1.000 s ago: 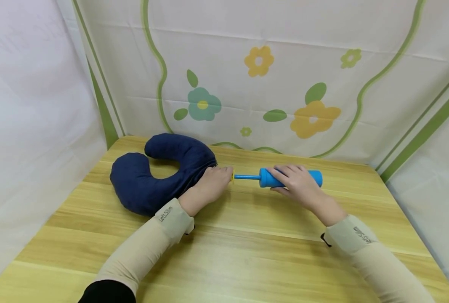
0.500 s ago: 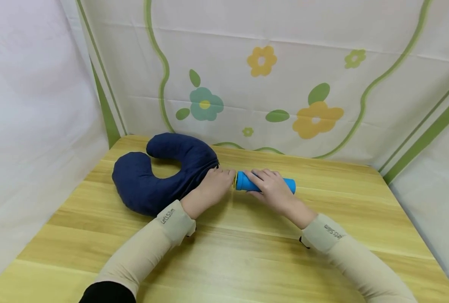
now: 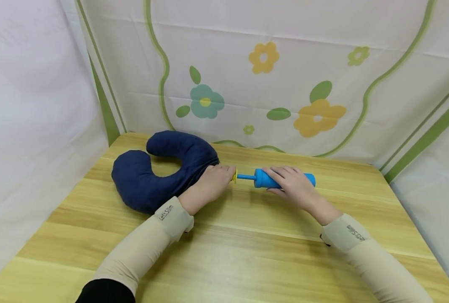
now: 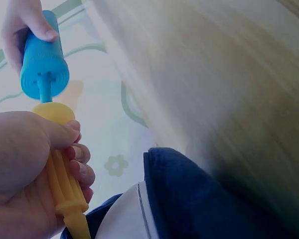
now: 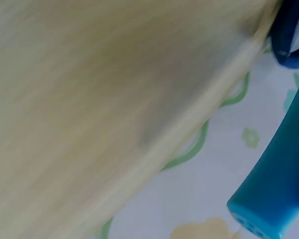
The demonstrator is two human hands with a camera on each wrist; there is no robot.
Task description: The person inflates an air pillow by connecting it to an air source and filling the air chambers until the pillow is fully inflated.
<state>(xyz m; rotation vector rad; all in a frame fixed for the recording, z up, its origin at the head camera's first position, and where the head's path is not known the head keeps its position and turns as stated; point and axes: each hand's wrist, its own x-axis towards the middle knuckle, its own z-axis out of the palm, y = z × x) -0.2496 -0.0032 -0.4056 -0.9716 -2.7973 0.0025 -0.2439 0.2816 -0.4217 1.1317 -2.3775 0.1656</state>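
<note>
A hand pump has a blue barrel point(image 3: 267, 179), a thin blue rod point(image 3: 246, 177) and a yellow handle point(image 4: 65, 179). My left hand point(image 3: 214, 181) wraps its fingers and thumb round the yellow handle. My right hand point(image 3: 294, 189) grips the blue barrel from above, with a stretch of rod showing between the two parts. Beside my left hand, a navy U-shaped neck pillow point(image 3: 144, 191) lies on the table. The yellow tapered tip point(image 4: 77, 226) points down at the pillow's opening, where a white inner liner point(image 4: 127, 214) shows; the very end of the tip is out of view.
Wood-grain table point(image 3: 224, 261) lies under both forearms. A white cloth backdrop point(image 3: 224, 75) with printed flowers and green lines stands along its far edge, and more white cloth hangs on the left and right sides.
My right hand slid the blue barrel left until it met the yellow handle, then drew it back right, baring the rod again. My left hand and the pillow stayed nearly in place.
</note>
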